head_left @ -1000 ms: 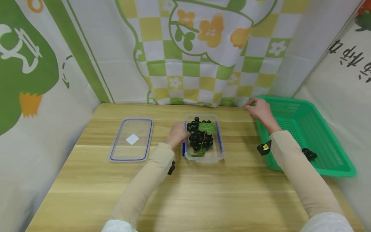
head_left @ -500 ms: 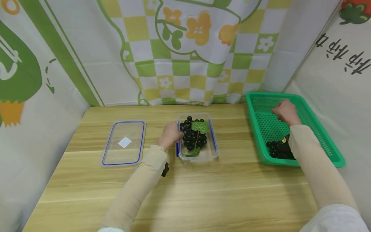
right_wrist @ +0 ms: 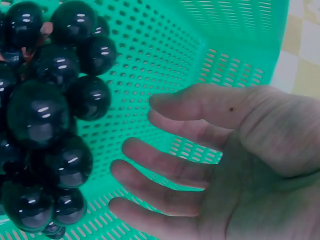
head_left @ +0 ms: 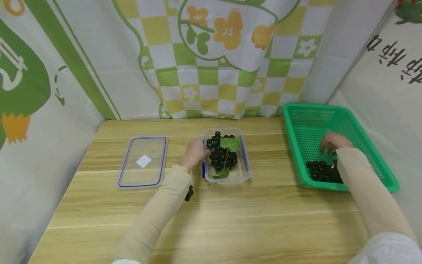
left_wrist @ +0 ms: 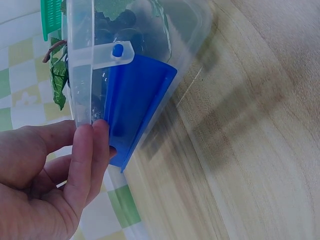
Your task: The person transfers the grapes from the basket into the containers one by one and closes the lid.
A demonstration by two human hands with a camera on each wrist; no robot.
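Note:
A clear plastic food container [head_left: 244, 175] with blue side clips holds a bunch of dark grapes [head_left: 217, 154] with green leaves. My left hand [head_left: 193, 153] pinches the container's left rim; in the left wrist view the fingers [left_wrist: 85, 165] lie outside the wall beside a hanging blue clip [left_wrist: 135, 100]. Over at the right, my right hand [head_left: 334, 142] is inside the green basket [head_left: 293, 161]. Its fingers are loosely bent and hold nothing. A second bunch of dark grapes [right_wrist: 40, 120] lies in the basket, a small gap from the fingertips [right_wrist: 120, 205], partly hidden by the sleeve in the head view.
A clear lid [head_left: 132, 176] with a blue seal and a white label lies flat on the wooden table [head_left: 230, 220], left of the container. A patterned cloth [head_left: 211, 80] hangs along the back edge, and printed white sheets stand at both sides.
My right hand has moved from beyond the basket's left rim into the basket, then lower toward the grapes there. My left hand keeps its hold on the container. The head view has shifted slightly.

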